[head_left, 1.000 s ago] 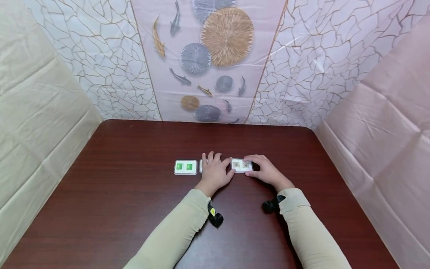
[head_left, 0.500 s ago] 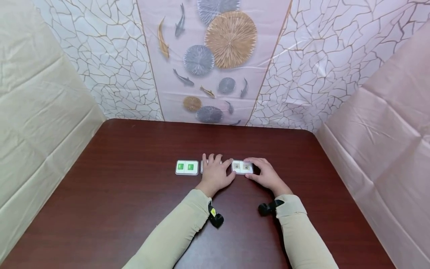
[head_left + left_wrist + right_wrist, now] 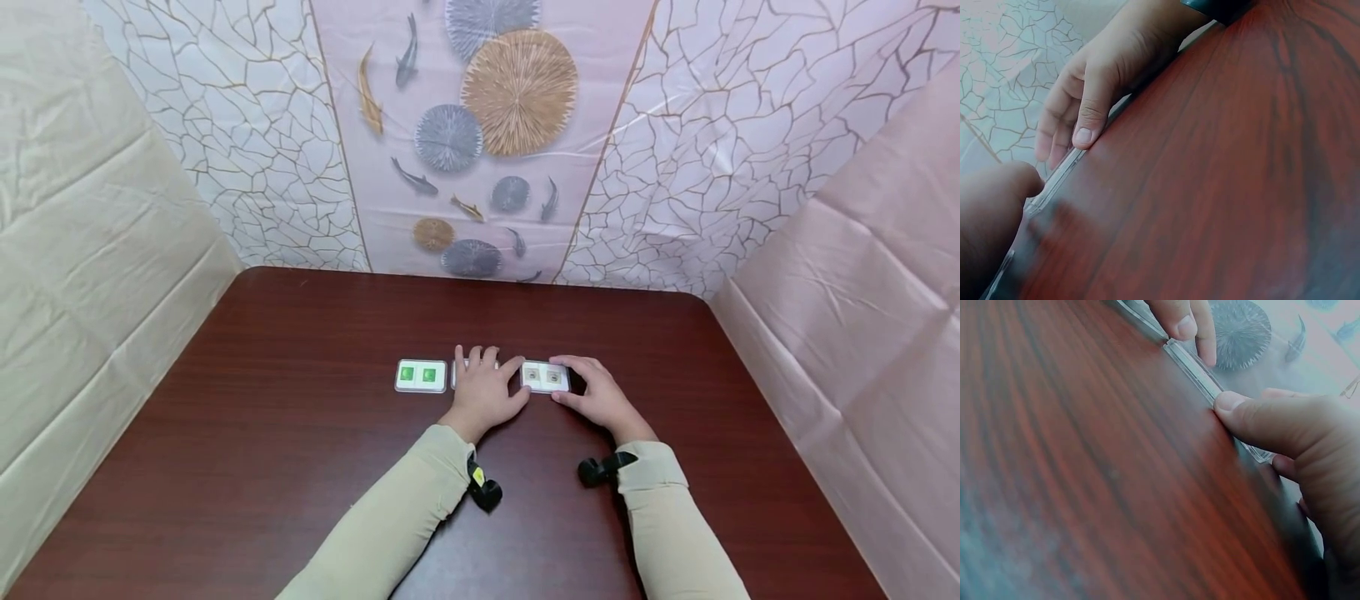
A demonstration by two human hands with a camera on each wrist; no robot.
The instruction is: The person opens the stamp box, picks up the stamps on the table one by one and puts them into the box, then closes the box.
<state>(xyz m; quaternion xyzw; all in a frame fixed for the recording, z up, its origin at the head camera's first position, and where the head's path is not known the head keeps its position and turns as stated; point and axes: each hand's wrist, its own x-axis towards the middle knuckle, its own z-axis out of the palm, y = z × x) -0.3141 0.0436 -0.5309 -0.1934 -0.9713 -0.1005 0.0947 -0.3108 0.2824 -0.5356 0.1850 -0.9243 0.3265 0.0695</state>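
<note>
Three flat, clear-edged cases with white inserts lie in a row in the head view. The right case (image 3: pixel 544 377) shows two small brownish squares; the left case (image 3: pixel 421 376) shows two green ones. The middle case (image 3: pixel 454 377) is mostly covered by my left hand (image 3: pixel 482 397), whose other fingers spread over it. My left thumb and index finger sit at the near and far corners of the right case's left end. My right hand (image 3: pixel 600 402) pinches that case's right part, thumb on the near edge, fingers on the far edge. In the right wrist view the case (image 3: pixel 1194 369) lies flat.
A dark reddish-brown wooden table (image 3: pixel 300 467) carries everything. Behind it hangs a patterned curtain (image 3: pixel 517 92) with fish and round shapes. Pale cloth stands along both sides. Each wrist wears a small black camera (image 3: pixel 487 495).
The head view has shifted slightly. My right forearm has swung a little to the left. Both hands keep their places at the right case, and the row of cases looks the same.
</note>
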